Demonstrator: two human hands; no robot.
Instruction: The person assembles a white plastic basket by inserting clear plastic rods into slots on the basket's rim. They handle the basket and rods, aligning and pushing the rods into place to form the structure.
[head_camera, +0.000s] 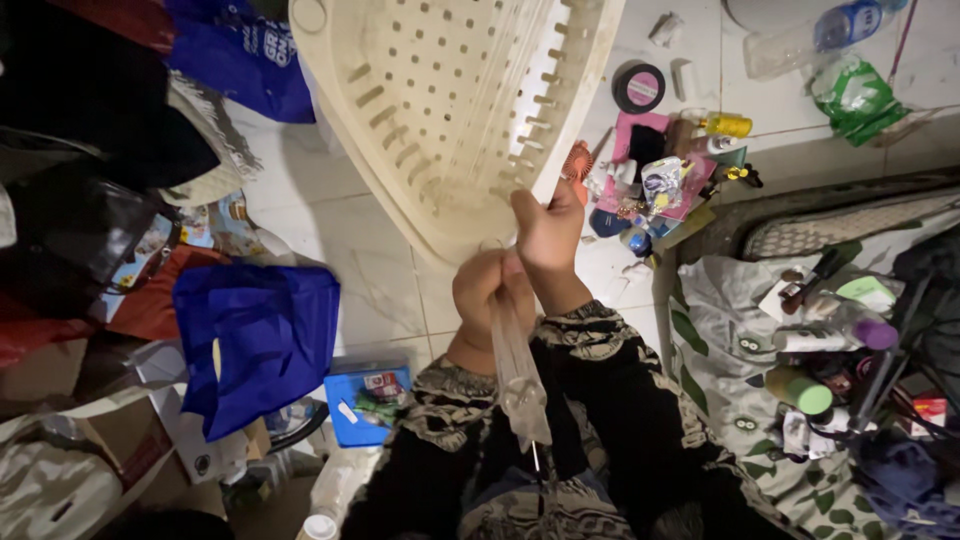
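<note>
A view looked down from a person's head at two hands raised over a cluttered tiled floor. Nearest, patterned black-and-cream sleeves (600, 400) filled the lower middle. The left hand (487, 290) was curled into a fist, its fingers pressed together around the top of a strip of clear plastic wrap (518, 375) that hung down between the forearms. The right hand (548, 232), just beside and slightly above the left, pinched the lower rim of a cream plastic basket (450, 100) between thumb and fingers. The basket, pierced with rows of slots and holes, was tilted with its open inside facing the camera, held up in the top middle of the view.

To the lower left lay a flat blue box (365, 405) with a small red-and-white label, and beside it a dark blue fabric bag (255, 340). At right, on a leaf-printed cloth (720, 340), stood bottles and tubes, one with a green cap (800, 390). Farther off, beyond the basket, sat a round black tin with a pink lid label (639, 87), a pink package (640, 135), a green packet (858, 97) and a clear bottle with a blue label (815, 38).
</note>
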